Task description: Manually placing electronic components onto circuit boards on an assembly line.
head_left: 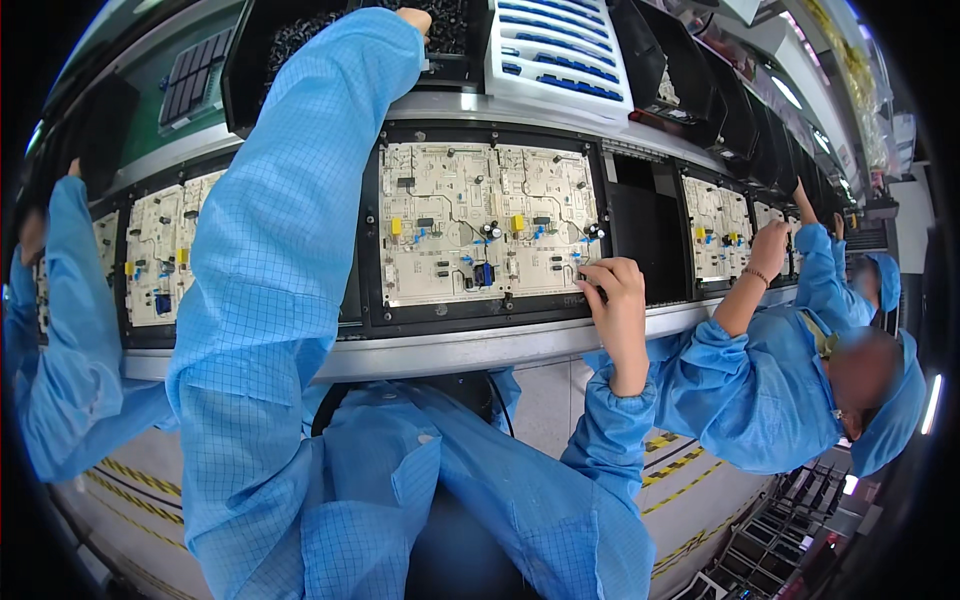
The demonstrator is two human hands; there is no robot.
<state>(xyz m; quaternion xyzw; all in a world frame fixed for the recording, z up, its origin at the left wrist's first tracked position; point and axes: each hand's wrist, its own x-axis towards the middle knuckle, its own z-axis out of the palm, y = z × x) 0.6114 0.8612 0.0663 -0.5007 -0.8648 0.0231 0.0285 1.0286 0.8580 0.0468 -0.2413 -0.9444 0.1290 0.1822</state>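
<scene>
In front of me, two pale circuit boards [440, 190] [545, 185] lie side by side in a black carrier frame [480, 319]. Both carry yellow blocks, dark capacitors and small blue parts; a larger dark blue component [485, 273] stands low on the left board. My right hand [618, 300] is at the right board's lower right corner, thumb and forefinger closed in a pinch. What they hold, if anything, is too small to name. My left arm stretches across the line to the far side. Only part of my left hand [416, 18] shows beside a bin of black parts [448, 38]; its fingers are hidden.
A white tray [560, 98] with rows of blue components stands behind the boards. Dark bins [680, 60] line the far side. A metal rail [450, 352] runs along the near edge. More framed boards [716, 230] lie to either side. Co-workers in blue [750, 390] work at right and left.
</scene>
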